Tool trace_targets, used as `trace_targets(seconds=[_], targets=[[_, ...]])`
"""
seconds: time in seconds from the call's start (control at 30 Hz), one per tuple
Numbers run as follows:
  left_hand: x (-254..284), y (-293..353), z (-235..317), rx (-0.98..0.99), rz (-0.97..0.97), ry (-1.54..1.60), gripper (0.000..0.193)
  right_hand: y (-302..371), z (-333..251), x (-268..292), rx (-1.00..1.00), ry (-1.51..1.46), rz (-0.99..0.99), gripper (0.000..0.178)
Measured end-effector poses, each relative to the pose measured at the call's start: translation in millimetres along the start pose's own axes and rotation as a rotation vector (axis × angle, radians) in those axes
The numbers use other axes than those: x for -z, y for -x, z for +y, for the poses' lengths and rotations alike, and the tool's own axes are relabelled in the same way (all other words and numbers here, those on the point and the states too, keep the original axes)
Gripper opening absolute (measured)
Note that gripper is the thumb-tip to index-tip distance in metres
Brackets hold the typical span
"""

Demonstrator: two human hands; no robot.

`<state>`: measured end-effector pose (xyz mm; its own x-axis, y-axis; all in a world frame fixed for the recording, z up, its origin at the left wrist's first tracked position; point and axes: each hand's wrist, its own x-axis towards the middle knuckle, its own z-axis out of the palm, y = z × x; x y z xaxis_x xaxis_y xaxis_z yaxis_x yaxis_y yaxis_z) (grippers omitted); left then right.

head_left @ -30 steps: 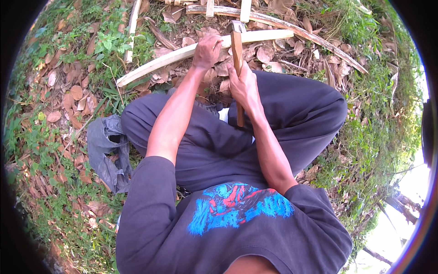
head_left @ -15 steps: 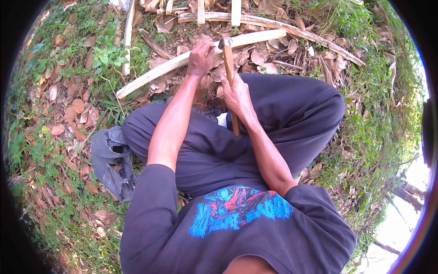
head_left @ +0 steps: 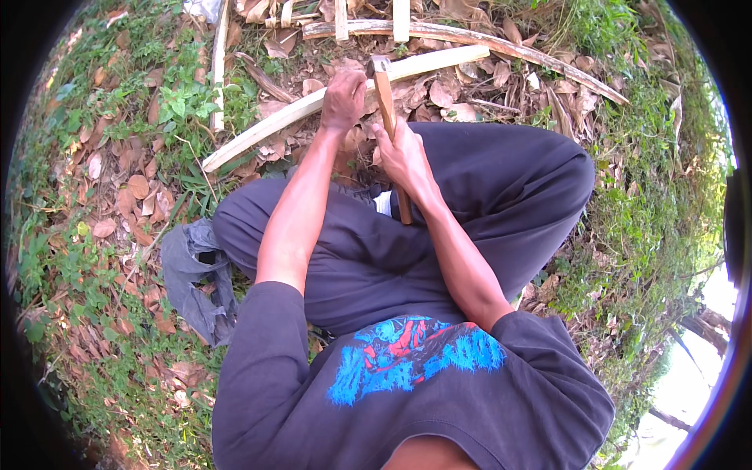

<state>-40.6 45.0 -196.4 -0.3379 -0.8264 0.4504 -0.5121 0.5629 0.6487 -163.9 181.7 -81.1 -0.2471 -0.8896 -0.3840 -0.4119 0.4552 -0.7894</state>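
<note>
On my feed, the right hand (head_left: 403,159) grips the hammer (head_left: 385,102) at twelve o'clock; the left hand's (head_left: 343,100) hold I can't tell. The pale strip (head_left: 294,113) spans ten to one; a skewed blow could catch nearby knuckles.

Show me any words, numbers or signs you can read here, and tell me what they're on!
There are none I can read.
Dark T-shirt: jagged blue shapes with a red and blue picture; they might be letters, but I can't make them out.
Hammer: no writing shows.
Pale wooden strip: no writing shows.
</note>
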Motion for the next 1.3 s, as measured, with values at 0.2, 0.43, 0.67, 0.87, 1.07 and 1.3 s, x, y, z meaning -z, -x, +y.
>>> trace_targets(seconds=[0.2, 0.43, 0.67, 0.87, 1.07, 1.3], targets=[[0.4, -2.4, 1.7, 0.003, 0.001, -0.009, 0.008, 3.5, -7.5, 8.5, 0.035, -0.007, -0.004, 0.039], [0.3, -3.9, 4.9, -0.036, 0.003, -0.022, 0.011, 9.9, -20.5, 17.8, 0.014, -0.066, -0.018, 0.040], [2.1, 1.0, 3.1, -0.018, 0.024, 0.007, 0.029, 15.6, -9.5, 14.0, -0.010, -0.063, -0.056, 0.040], [20.6, -7.3, 13.0, -0.020, -0.085, -0.190, 0.041, 14.9, -2.1, 21.5, -0.040, -0.130, -0.061, 0.039], [25.3, 6.2, -3.1, -0.090, -0.102, -0.564, 0.050, 14.1, 6.7, 22.1, 0.002, -0.122, -0.004, 0.033], [18.1, 11.2, -10.8, -0.046, -0.166, -0.517, 0.051, 16.8, 5.3, 25.8, -0.069, -0.076, -0.055, 0.037]])
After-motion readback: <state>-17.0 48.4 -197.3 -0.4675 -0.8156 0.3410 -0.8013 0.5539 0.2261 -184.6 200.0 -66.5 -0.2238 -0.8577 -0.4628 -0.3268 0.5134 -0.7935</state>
